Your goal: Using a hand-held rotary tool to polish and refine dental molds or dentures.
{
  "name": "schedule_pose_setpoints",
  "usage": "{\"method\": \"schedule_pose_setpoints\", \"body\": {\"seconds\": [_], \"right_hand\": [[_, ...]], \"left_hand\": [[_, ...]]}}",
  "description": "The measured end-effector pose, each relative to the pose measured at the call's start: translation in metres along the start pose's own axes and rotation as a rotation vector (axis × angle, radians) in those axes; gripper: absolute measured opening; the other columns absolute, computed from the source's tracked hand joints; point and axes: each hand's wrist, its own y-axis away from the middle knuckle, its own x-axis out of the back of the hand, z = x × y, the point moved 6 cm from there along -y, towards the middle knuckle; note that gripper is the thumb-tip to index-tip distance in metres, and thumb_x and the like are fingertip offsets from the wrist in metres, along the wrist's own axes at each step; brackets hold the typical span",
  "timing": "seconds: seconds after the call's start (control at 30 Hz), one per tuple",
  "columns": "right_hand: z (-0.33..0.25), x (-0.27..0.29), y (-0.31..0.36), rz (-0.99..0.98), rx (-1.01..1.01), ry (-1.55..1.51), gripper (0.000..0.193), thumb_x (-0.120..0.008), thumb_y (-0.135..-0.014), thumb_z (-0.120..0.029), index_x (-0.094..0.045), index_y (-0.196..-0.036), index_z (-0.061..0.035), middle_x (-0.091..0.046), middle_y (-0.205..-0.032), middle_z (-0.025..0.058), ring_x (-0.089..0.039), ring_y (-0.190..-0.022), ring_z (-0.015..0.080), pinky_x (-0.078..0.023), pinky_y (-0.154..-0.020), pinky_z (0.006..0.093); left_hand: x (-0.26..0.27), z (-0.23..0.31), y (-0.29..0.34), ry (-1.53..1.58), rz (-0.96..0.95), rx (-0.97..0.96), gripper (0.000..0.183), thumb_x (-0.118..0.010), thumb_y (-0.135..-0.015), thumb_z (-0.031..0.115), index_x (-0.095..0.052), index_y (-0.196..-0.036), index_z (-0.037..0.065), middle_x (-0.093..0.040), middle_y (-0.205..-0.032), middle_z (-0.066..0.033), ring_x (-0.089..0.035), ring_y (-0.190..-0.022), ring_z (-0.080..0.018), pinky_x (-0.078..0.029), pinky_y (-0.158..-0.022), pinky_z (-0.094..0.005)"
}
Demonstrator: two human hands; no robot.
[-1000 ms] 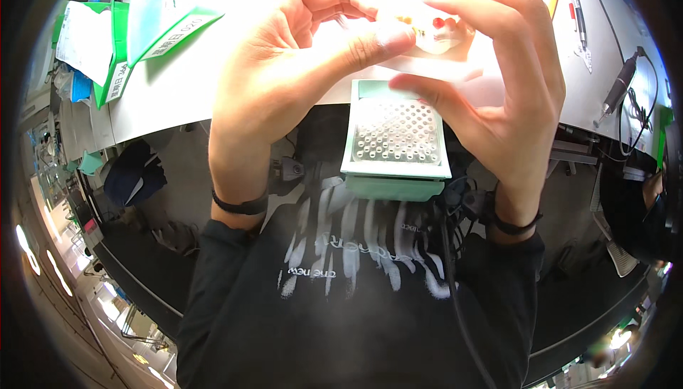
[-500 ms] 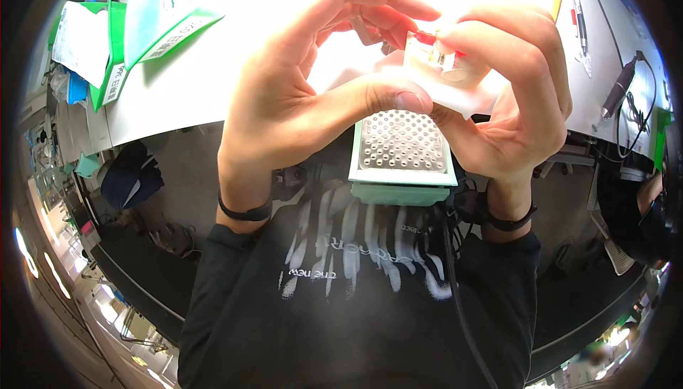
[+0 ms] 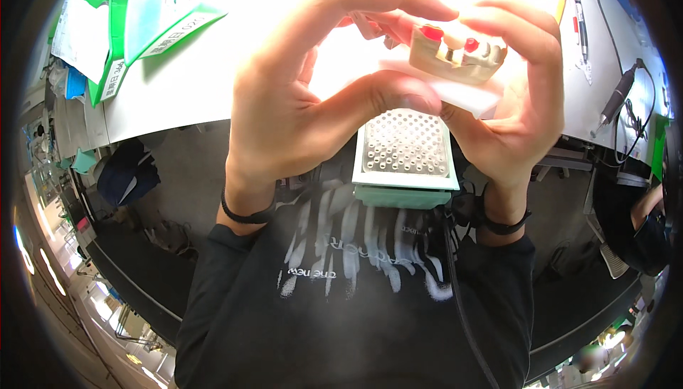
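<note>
In the head view, the right hand (image 3: 530, 97) grasps a cream dental model (image 3: 462, 65) with red patches, raised in front of the person above a pale-green box (image 3: 407, 197) with a perforated metal top (image 3: 405, 147). The left hand (image 3: 284, 115) curls around the model's other side, thumb near its lower edge, but whether it grips cannot be told through the glare. Green trays (image 3: 117, 48) sit on the white table (image 3: 171, 104) at left, a dark pen-shaped tool (image 3: 619, 96) at right.

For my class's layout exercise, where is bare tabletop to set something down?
White tabletop lies bare between the green trays and left hand. Crowded: the right, with pen and corded tool, and the middle, around the right hand and dental model. Glare obscures farther back.
</note>
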Motion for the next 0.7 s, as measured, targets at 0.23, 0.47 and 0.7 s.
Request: {"method": "schedule_pose_setpoints", "body": {"seconds": [0.23, 0.47, 0.7], "right_hand": [[0.01, 0.008, 0.01, 0.033, -0.009, -0.06, 0.05, -0.078, -0.07, -0.012, -0.053, -0.111, 0.0024, -0.054, -0.111, 0.0162, -0.055, -0.102, 0.025, -0.045, -0.087, 0.0365], [0.008, 0.007, 0.01, 0.069, 0.09, -0.034, 0.046, -0.076, -0.074, -0.012, -0.053, -0.112, 0.0032, -0.057, -0.11, 0.0194, -0.057, -0.101, 0.0265, -0.047, -0.087, 0.0377], [0.006, 0.007, 0.009, 0.083, 0.157, -0.021, 0.043, -0.073, -0.079, -0.013, -0.051, -0.113, 0.0003, -0.057, -0.112, 0.0217, -0.059, -0.101, 0.0282, -0.05, -0.086, 0.0388]], "left_hand": [[0.002, 0.007, -0.008, -0.133, -0.238, -0.131, 0.058, -0.079, -0.07, 0.02, -0.054, -0.113, -0.009, -0.063, -0.109, -0.0214, -0.059, -0.102, -0.0258, -0.045, -0.09, -0.0386], [0.001, 0.014, -0.009, -0.227, -0.21, -0.192, 0.05, -0.078, -0.07, 0.019, -0.058, -0.109, -0.007, -0.067, -0.103, -0.0168, -0.059, -0.095, -0.0243, -0.048, -0.084, -0.0352], [-0.003, 0.012, -0.007, -0.202, -0.197, -0.173, 0.044, -0.077, -0.069, 0.008, -0.061, -0.108, -0.005, -0.065, -0.1, -0.0176, -0.061, -0.092, -0.0228, -0.05, -0.08, -0.0326]]}}
